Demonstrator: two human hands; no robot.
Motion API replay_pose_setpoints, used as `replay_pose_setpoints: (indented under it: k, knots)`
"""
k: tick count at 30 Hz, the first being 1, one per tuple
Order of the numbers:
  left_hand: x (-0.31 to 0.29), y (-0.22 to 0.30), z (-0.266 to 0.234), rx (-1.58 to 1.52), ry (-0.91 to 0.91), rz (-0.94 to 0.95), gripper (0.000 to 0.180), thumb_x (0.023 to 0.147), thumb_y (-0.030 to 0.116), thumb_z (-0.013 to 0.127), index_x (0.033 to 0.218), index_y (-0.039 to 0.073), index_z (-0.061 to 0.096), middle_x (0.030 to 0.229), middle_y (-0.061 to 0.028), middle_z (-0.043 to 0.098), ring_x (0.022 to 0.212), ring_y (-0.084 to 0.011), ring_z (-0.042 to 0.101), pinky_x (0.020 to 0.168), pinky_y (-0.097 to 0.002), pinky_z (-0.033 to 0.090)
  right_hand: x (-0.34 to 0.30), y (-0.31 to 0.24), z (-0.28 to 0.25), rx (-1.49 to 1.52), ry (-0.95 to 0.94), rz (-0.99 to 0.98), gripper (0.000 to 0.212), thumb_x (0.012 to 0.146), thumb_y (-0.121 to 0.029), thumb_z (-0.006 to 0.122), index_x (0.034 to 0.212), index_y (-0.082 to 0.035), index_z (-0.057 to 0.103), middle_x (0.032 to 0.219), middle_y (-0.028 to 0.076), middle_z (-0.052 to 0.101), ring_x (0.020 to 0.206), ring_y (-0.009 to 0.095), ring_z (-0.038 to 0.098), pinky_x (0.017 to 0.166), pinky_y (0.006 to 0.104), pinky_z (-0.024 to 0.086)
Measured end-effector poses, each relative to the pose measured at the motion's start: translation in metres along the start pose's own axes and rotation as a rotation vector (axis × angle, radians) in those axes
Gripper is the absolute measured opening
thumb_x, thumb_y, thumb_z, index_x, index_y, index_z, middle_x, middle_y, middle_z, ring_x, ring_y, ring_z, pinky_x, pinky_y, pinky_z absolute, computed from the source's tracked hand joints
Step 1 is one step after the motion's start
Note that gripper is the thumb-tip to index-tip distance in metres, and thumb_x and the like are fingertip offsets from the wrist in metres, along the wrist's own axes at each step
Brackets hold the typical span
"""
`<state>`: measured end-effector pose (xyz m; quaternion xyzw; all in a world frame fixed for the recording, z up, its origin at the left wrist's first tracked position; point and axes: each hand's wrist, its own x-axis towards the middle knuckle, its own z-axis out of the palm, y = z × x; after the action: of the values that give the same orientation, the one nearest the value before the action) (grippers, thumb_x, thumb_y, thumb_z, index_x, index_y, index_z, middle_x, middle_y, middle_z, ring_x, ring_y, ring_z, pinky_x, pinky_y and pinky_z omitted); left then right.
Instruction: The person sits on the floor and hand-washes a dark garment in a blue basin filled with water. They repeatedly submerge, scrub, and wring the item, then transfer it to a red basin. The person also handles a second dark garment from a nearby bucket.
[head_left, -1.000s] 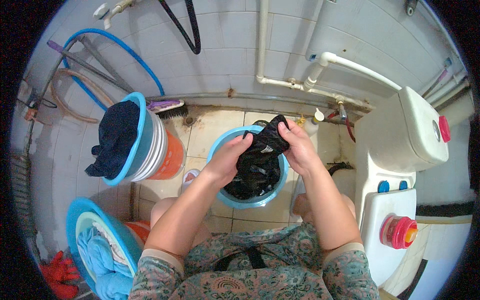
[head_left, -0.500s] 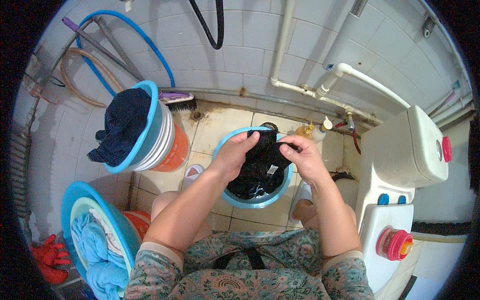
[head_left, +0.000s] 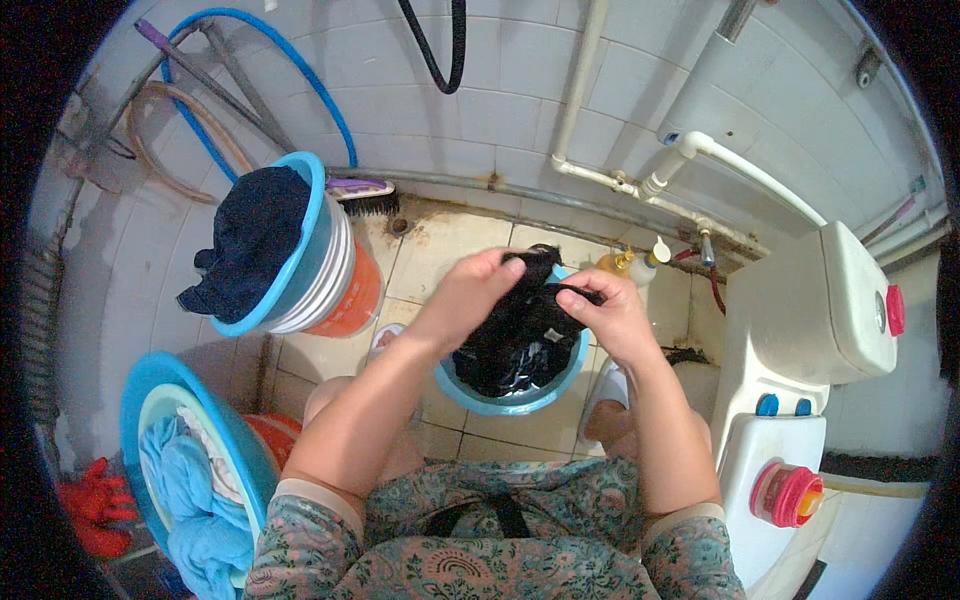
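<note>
1. Both hands pinch one wet black cloth garment (head_left: 520,330): left hand (head_left: 470,295) closes its fingers over the upper left fold, right hand (head_left: 605,315) clamps thumb and fingers on the upper right edge.
2. Garment hangs bunched between the hands, its lower part sagging into the small blue round plastic basin (head_left: 515,400) on the tiled floor (head_left: 440,240), right in front of the knees.
3. Step in hand, as I judge it: hand-scrubbing the garment over the basin, the hands close together on the fabric.
4. Next move probably calls for rubbing the two gripped folds against each other, or shifting the grip to a fresh patch; keep the cloth over the basin so it drips inside.
5. Nearby: tilted blue plastic tub (head_left: 300,270) stacked on an orange bucket, with a dark navy cloth (head_left: 250,235) draped in it, to the left; white toilet cistern (head_left: 810,300) to the right; scrub brush (head_left: 365,195) by the wall.
6. Lower left: big blue plastic bowl (head_left: 150,390) with light blue cloth (head_left: 190,490) inside.
</note>
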<state>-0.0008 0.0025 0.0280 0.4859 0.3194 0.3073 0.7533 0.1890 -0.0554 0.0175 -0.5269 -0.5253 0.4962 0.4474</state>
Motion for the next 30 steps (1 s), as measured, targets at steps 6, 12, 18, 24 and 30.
replay_pose_setpoints:
  k: [6, 12, 18, 24, 30]
  knots:
    - [0.003, -0.016, 0.0, 0.144, -0.051, -0.029, 0.028, 0.095, 0.02, 0.042, 0.112, 0.002, 0.055, 0.095, -0.0009, 0.06, 0.087, -0.009, 0.054, 0.081, -0.0256, 0.043, 0.001, -0.001, 0.014, -0.182, 0.103, -0.102, 0.016, 0.079, -0.015, 0.068, 0.086, -0.002, 0.063, 0.076, 0.004, 0.064, 0.072, 0.009, 0.057, 0.066, 0.0249, 0.046]
    - [-0.001, -0.012, 0.005, 0.283, -0.094, 0.043, 0.033, 0.096, 0.023, 0.041, 0.118, 0.002, 0.053, 0.103, -0.0024, 0.059, 0.096, -0.01, 0.052, 0.088, -0.0273, 0.041, 0.001, -0.002, 0.018, -0.075, 0.124, -0.049, 0.013, 0.079, -0.009, 0.068, 0.086, -0.002, 0.061, 0.078, -0.001, 0.062, 0.074, 0.006, 0.055, 0.068, 0.0212, 0.045]
    - [-0.004, 0.001, 0.019, 0.313, -0.136, -0.001, 0.031, 0.093, 0.021, 0.049, 0.113, -0.001, 0.054, 0.093, -0.0017, 0.06, 0.082, -0.0087, 0.054, 0.076, -0.0256, 0.044, 0.001, 0.002, 0.015, -0.095, 0.236, -0.035, 0.015, 0.078, -0.012, 0.068, 0.086, -0.002, 0.062, 0.078, 0.004, 0.065, 0.076, 0.01, 0.06, 0.068, 0.0244, 0.046]
    - [0.005, -0.024, 0.014, 0.519, 0.079, 0.22, 0.027, 0.09, 0.016, 0.051, 0.113, 0.001, 0.055, 0.085, -0.0056, 0.063, 0.075, -0.0083, 0.057, 0.069, -0.0241, 0.046, 0.005, 0.006, 0.013, -0.003, 0.194, -0.112, 0.017, 0.079, -0.01, 0.068, 0.09, -0.002, 0.057, 0.083, 0.003, 0.063, 0.08, 0.009, 0.059, 0.069, 0.0228, 0.045]
    - [0.002, -0.011, 0.011, 0.23, 0.13, 0.168, 0.023, 0.092, 0.013, 0.047, 0.11, 0.003, 0.056, 0.088, -0.0015, 0.062, 0.078, -0.0066, 0.057, 0.07, -0.0221, 0.047, 0.004, 0.012, 0.013, 0.085, 0.115, 0.063, 0.017, 0.082, -0.009, 0.065, 0.092, -0.003, 0.053, 0.081, 0.0, 0.059, 0.074, 0.005, 0.054, 0.066, 0.0203, 0.044]
